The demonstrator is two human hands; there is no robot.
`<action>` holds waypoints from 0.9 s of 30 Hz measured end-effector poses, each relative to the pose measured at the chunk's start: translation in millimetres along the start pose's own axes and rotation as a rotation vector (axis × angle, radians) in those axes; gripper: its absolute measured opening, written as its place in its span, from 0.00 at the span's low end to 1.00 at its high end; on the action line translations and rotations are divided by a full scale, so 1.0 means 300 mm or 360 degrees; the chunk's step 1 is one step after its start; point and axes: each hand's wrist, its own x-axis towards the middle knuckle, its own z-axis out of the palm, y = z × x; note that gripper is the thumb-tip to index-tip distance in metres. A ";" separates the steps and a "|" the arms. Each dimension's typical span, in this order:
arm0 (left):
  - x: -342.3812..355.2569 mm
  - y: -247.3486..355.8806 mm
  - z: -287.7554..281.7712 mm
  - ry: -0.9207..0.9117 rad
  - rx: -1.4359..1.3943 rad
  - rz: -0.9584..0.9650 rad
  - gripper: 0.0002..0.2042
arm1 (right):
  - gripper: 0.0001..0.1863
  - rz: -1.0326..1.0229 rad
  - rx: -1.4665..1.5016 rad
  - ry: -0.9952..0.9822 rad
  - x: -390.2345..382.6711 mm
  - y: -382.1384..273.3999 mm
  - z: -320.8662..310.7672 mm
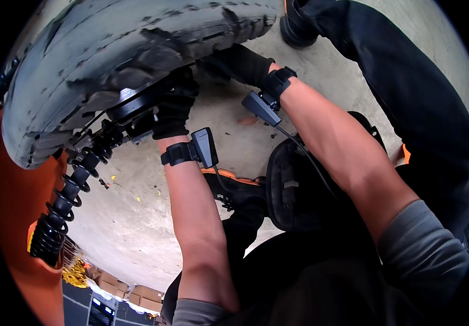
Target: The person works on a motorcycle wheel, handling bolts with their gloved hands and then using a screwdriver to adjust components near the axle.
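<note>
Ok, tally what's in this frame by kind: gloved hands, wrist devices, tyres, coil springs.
Gloved hands: 2, left hand and right hand, both under the tyre
Wrist devices: 2, left device and right device
Tyres: 1, tyre
Coil springs: 1, spring
Total: 6

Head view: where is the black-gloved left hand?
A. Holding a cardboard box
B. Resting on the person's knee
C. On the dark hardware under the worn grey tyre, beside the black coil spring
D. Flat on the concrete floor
C: the black-gloved left hand is pressed against the dark hardware beneath the worn grey tyre, just above the black coil spring.
</note>
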 end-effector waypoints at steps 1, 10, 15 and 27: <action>-0.012 0.024 0.008 0.0019 -0.0042 -0.0034 0.17 | 0.13 -0.0099 -0.0200 0.0091 -0.008 0.008 -0.005; -0.010 0.024 -0.024 -0.0397 0.0877 0.0086 0.20 | 0.19 0.0507 -0.0547 0.0390 -0.134 0.113 -0.179; -0.036 -0.011 0.004 -0.0540 0.0979 0.0013 0.22 | 0.17 0.0478 -0.1472 0.0068 -0.198 0.128 -0.245; -0.033 -0.009 -0.015 -0.0599 0.1150 0.0110 0.28 | 0.13 0.0769 -0.1591 -0.0057 -0.370 0.215 0.095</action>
